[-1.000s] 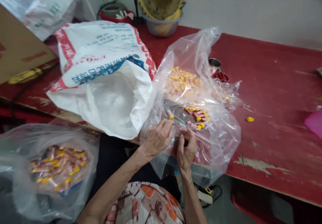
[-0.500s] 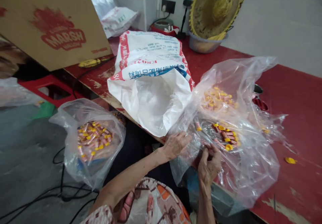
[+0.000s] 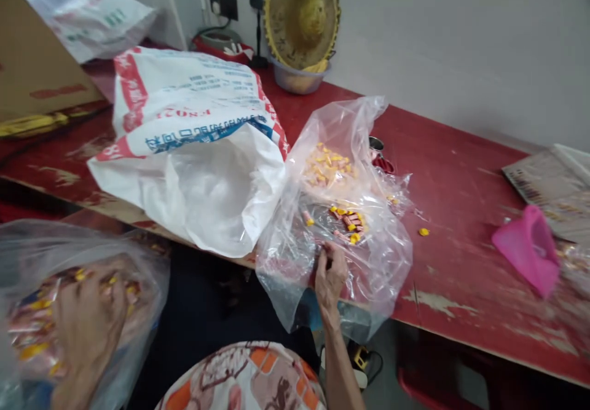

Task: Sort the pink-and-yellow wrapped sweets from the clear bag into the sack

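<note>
My left hand (image 3: 90,318) reaches into an open clear plastic bag (image 3: 152,262) at the lower left. Its fingers are apart and bent down among small pink tubes with yellow caps (image 3: 34,351); the fingertips are partly hidden. My right hand (image 3: 330,275) rests at the near part of a clear plastic bag (image 3: 382,256) on the red table, thumb and fingers pinched together. What they pinch is too small to make out. Just beyond it, several capped pink tubes (image 3: 353,218) lie on the plastic, with a larger heap of them (image 3: 328,165) behind, seen through the film.
A large open white sack (image 3: 203,195) stands left of centre on the red table (image 3: 456,182). To the right are a loose yellow cap (image 3: 423,232), a pink funnel-like container (image 3: 528,250) and a plastic-covered tray (image 3: 553,182). A cardboard box (image 3: 41,59) is at the left.
My left hand has moved from beside my right hand into the left bag. My right hand stays at the table bag. The view has turned to the right.
</note>
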### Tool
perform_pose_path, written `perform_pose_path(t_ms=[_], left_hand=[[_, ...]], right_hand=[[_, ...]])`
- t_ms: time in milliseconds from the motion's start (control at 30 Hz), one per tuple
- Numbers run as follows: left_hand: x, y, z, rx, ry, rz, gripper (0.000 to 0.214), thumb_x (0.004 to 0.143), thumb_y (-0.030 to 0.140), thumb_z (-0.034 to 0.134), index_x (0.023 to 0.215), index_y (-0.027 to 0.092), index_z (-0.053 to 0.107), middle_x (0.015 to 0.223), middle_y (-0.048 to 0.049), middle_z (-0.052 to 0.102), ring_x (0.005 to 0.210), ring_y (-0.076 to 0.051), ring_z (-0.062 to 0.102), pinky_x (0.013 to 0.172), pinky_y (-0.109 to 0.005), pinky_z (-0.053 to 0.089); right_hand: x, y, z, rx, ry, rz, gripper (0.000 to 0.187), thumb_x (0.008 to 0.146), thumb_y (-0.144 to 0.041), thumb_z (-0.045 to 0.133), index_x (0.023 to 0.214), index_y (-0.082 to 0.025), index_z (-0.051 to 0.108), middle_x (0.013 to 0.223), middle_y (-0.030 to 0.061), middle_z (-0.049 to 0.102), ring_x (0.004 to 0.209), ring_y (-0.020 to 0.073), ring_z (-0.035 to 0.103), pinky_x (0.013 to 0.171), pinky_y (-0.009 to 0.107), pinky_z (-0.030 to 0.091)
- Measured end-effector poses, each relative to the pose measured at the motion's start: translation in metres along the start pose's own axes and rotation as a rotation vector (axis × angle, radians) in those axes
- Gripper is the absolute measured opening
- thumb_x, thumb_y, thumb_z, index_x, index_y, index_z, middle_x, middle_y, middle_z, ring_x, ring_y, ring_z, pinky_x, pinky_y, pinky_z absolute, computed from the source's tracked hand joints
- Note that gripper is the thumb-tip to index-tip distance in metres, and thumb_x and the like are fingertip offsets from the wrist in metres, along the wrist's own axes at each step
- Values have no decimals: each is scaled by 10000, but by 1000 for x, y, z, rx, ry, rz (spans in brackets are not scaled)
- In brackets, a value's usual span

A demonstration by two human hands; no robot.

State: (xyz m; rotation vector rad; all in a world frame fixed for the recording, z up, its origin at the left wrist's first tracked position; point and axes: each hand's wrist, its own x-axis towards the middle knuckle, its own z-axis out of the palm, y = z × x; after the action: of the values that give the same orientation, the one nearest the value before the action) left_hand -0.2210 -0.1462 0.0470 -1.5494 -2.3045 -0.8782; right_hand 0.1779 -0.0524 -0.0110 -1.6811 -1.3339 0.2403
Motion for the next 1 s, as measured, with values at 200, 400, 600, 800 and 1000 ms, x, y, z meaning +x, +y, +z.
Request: perform_pose_path(t_ms=[200,400,600,800,1000], left_hand=[[21,132,49,-476,-126,87,131,972,351,580,1000,274,681,916,17,724,766,-180,666,747,-327,570],[43,284,155,-468,-579,299,258,1017,324,580,1232,183,600,1119,-103,737,923,-224,735,788,-319,568],[54,304,194,-332,-737,397,229,900,170,593,1129,182,589,953,-55,704,804,-192,698,696,-284,509],[40,275,162,-642,-679,457,425,911,162,506,1332,217,512,961,-3,660,757,-146,660,694,-265,537],[15,263,158,-441,-706,622,252,917,91,503,1125,223,553,1026,-64,701,909,-214,727,745,-305,566]], right_hand=[[0,1,-1,-8,-13,-17,329,1079,-413,467,1120,-204,718,1086,95,757,1029,232,682,964,398,510],[-4,1,0,7,-32,8,324,1102,-372,440,1166,-218,718,1146,91,756,1084,229,677,985,399,501],[-5,3,4,-10,-30,0,333,1112,-317,421,1203,-227,728,1183,92,767,1133,234,691,984,400,487],[-4,1,1,-25,-58,-31,303,1117,-292,436,1203,-231,720,1183,80,769,1143,220,688,979,375,470],[-5,2,2,-21,-57,-21,317,1101,-303,432,1193,-229,726,1189,90,760,1158,228,679,987,386,482]])
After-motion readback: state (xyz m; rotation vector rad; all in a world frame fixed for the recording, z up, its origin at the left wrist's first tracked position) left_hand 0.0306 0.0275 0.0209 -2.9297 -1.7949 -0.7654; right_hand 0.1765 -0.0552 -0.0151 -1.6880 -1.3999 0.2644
